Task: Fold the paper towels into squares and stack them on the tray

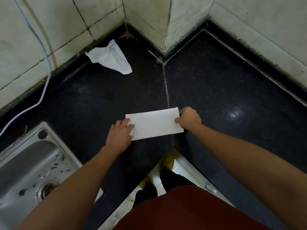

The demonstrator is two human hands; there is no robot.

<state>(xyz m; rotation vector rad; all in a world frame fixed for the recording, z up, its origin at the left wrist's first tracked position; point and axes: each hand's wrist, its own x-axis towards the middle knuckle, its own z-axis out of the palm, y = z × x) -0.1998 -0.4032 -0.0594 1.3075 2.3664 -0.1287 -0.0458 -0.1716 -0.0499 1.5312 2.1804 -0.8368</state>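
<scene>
Paper towel (pixel 154 123), white, folded to a long rectangle, lies flat on the dark table where its two wings meet at the inner corner, near the front edge; steel sink (pixel 25 166) at the left edge, crumpled white cloth (pixel 110 58) toward the back wall, no tray in view. Left hand (pixel 119 135) presses fingers flat on one short end, an open grip, likely pinning it; right hand (pixel 189 117) pinches the other end, seemingly ready for folding it into a square. No readable writing or brand.
</scene>
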